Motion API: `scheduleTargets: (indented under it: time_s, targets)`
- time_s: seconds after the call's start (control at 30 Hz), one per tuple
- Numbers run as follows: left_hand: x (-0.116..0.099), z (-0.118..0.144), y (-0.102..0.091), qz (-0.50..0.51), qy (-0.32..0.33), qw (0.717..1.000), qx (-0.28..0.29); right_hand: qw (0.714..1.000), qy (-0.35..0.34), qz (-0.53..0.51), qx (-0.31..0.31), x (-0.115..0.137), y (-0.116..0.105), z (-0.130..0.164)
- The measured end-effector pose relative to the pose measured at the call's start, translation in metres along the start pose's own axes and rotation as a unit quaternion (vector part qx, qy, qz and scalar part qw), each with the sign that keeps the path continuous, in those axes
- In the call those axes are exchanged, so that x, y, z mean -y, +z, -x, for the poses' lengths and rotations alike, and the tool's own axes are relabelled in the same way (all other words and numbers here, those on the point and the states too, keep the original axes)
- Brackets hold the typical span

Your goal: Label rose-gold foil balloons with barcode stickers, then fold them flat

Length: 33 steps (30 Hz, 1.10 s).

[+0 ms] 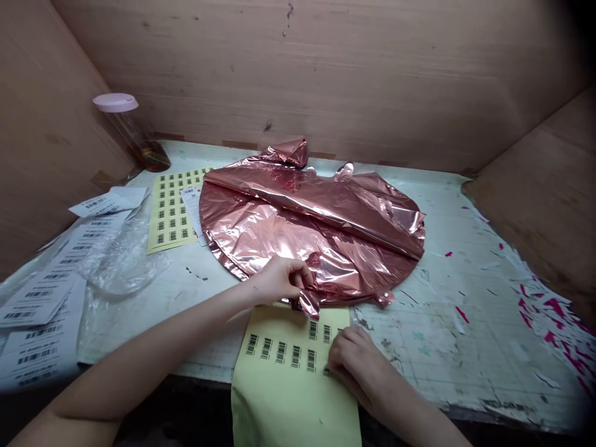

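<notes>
Flat, deflated rose-gold foil balloons (279, 236) lie in a loose pile on the worktable. My left hand (282, 279) is closed in a pinch on the front rim of the foil balloon, at a small tab (309, 305). Under that rim lies a yellow sheet of barcode stickers (288, 394), hanging over the table's front edge, with many labels gone from its lower part. My right hand (356, 360) rests on the sheet's right side with curled fingers, beside a barcode sticker (327, 334). Its fingertips are hidden, so what they grip cannot be made out.
At back left, a clear bottle with a pink lid (116, 102) leans on the cardboard wall. Another barcode sheet (167, 211), crumpled clear plastic (128, 257) and white label strips (46, 298) lie left. Pink and white paper scraps (554, 310) cover the right side.
</notes>
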<state>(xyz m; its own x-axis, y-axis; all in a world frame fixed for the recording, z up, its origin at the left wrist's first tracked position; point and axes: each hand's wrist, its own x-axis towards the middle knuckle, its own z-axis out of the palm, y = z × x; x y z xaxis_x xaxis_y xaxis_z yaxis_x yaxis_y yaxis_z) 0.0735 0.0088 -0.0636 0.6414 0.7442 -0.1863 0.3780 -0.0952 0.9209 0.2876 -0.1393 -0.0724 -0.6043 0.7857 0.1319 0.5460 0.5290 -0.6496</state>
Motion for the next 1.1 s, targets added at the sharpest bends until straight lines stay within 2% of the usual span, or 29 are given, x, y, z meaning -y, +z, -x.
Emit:
scheduleTargets:
  time_s: [0.1,0.23,0.33,0.43,0.5,0.6,0.67,0.77,0.83,0.97,1.1]
  targets:
    - [-0.006,0.006,0.002,-0.092,0.039,0.995,-0.007,0.991,0.035,-0.125,-0.02,0.013,-0.006,0.015]
    - [-0.015,0.014,0.0,-0.169,0.074,0.983,-0.007,0.957,0.08,-0.266,-0.087,0.018,-0.019,0.014]
    - [-0.018,0.016,0.0,-0.183,0.088,0.979,-0.003,0.949,0.09,-0.268,-0.14,0.009,-0.02,-0.01]
    - [-0.019,0.017,0.001,-0.182,0.076,0.98,-0.02,0.956,0.043,-0.239,-0.166,0.0,-0.01,-0.033]
    - [-0.018,0.017,0.002,-0.167,0.062,0.983,-0.034,0.961,0.007,-0.239,-0.14,0.0,-0.002,-0.038]
    - [-0.017,0.014,-0.001,-0.117,0.042,0.992,-0.035,0.964,-0.02,-0.256,-0.063,0.005,0.008,-0.033]
    - [-0.019,0.006,-0.008,-0.112,0.037,0.992,-0.041,0.963,-0.007,-0.261,-0.063,0.006,0.01,-0.029]
    - [-0.033,-0.022,-0.03,-0.234,0.045,0.969,-0.063,0.96,0.046,-0.251,-0.114,0.001,0.007,-0.033]
    - [-0.047,-0.053,-0.05,-0.329,0.042,0.94,-0.075,0.961,0.071,-0.241,-0.111,-0.005,0.0,-0.043]
    - [-0.069,-0.123,-0.083,-0.409,0.02,0.906,-0.105,0.977,0.102,-0.182,-0.041,-0.016,-0.022,-0.077]
    - [-0.063,-0.167,-0.09,-0.467,0.027,0.865,-0.183,0.978,0.109,-0.161,0.076,-0.025,-0.043,-0.11]
